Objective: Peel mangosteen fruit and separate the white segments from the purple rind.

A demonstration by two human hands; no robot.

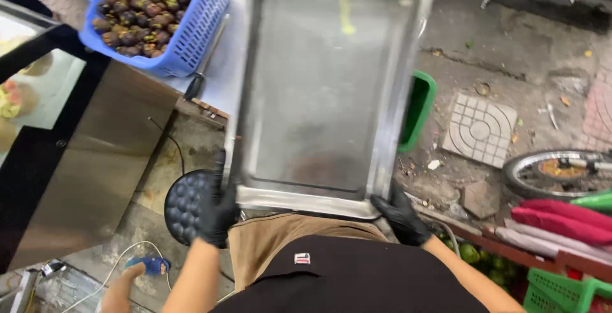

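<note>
Steel tray [319, 83] held at its near edge, in front of the body, by left hand [218, 214] and right hand [400, 216], both black-gloved, closed on its rim. Interior empty, dull, smeared, one yellowish streak. Basket of mangosteens [156, 13] sits beyond, untouched.

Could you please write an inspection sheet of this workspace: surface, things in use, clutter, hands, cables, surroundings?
Surface: cracked concrete ground, littered with scraps.
Things in use: large metal tray, empty, with a yellowish streak.
Clutter: blue basket of dark round fruit; green bin; dimpled black pan.
Hands: left hand and right hand, black-gloved, grip the tray's near corners.
Cables: white cable to a blue plug.
Surroundings: bicycle wheel; green crate.
</note>
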